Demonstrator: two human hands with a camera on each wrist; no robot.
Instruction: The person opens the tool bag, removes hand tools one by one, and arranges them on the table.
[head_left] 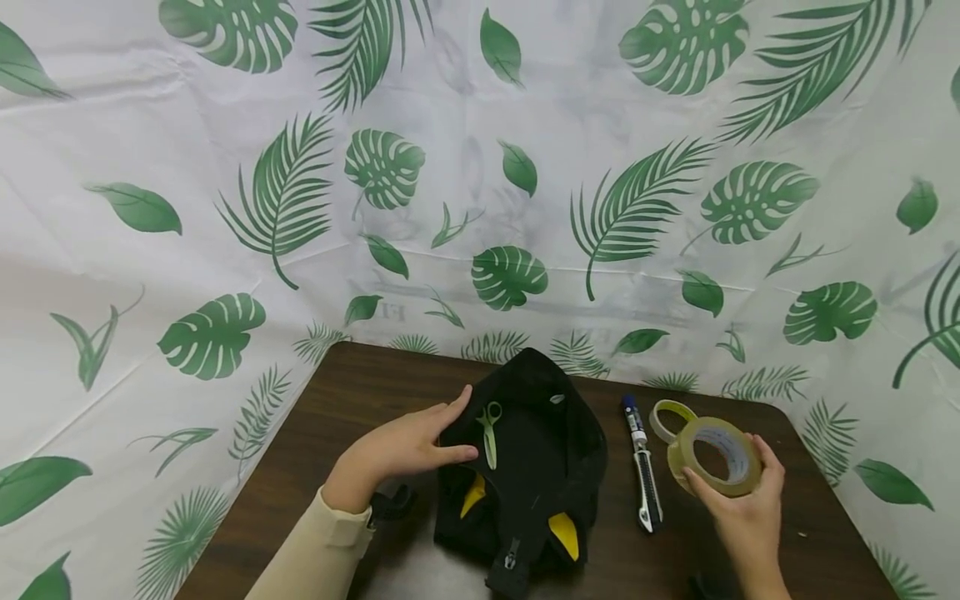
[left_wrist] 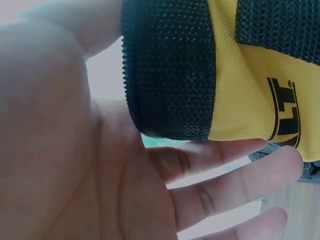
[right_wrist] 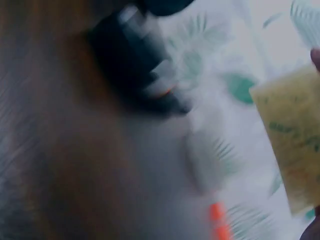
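Note:
A black tool bag [head_left: 528, 450] with yellow patches stands with its top unzipped in the middle of the table. My left hand [head_left: 401, 454] holds the bag's left rim, thumb on one side of the wall and fingers along the yellow outside panel [left_wrist: 245, 95]. Inside the bag lies a pair of scissors [head_left: 490, 435] with pale green handles. At the right, my right hand [head_left: 750, 517] grips a wide roll of packing tape [head_left: 682, 458] raised above the table. Its tan side also shows in the right wrist view [right_wrist: 290, 135].
Between bag and right hand lie a utility knife [head_left: 647, 487] and a blue-capped marker [head_left: 632, 417]. Behind the packing tape is a narrower tape roll [head_left: 663, 421]. A leaf-patterned sheet [head_left: 465, 167] hangs around the dark wooden table [head_left: 352, 375]. Most of the right wrist view is blurred.

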